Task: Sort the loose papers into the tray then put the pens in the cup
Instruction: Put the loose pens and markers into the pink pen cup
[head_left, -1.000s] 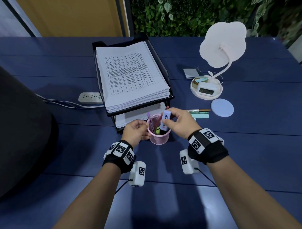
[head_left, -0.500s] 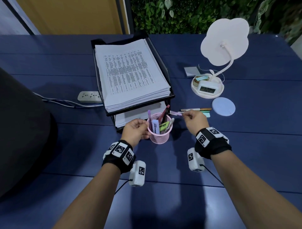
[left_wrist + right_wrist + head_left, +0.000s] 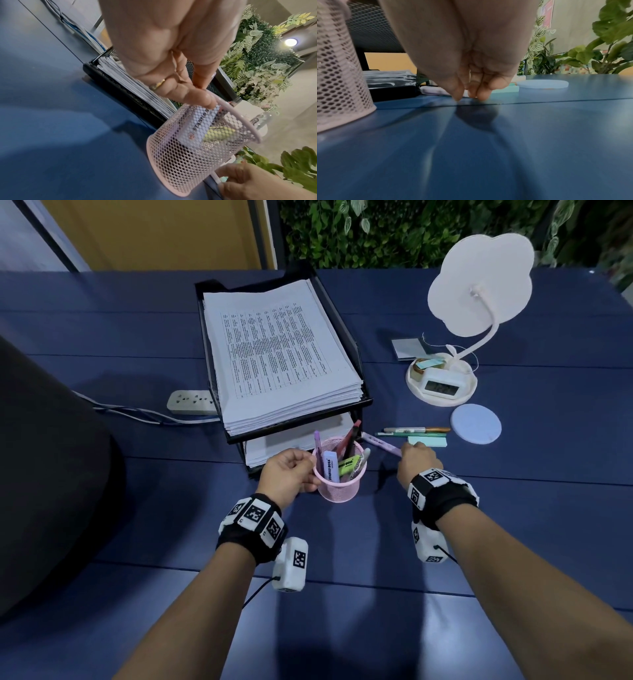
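While the left hand [image 3: 289,474] is gripping the pink mesh cup's [image 3: 339,486] rim, pens are standing inside. Right hand [image 3: 416,462] is pinching a lilac pen [image 3: 380,444] lying on the desk [image 3: 513,508], beside the paper-filled tray [image 3: 346,337].

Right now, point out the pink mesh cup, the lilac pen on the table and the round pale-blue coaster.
pink mesh cup [image 3: 339,487]: head view, front wall.
lilac pen [image 3: 381,444]: head view, mid-barrel.
round pale-blue coaster [image 3: 476,424]: head view, top face.
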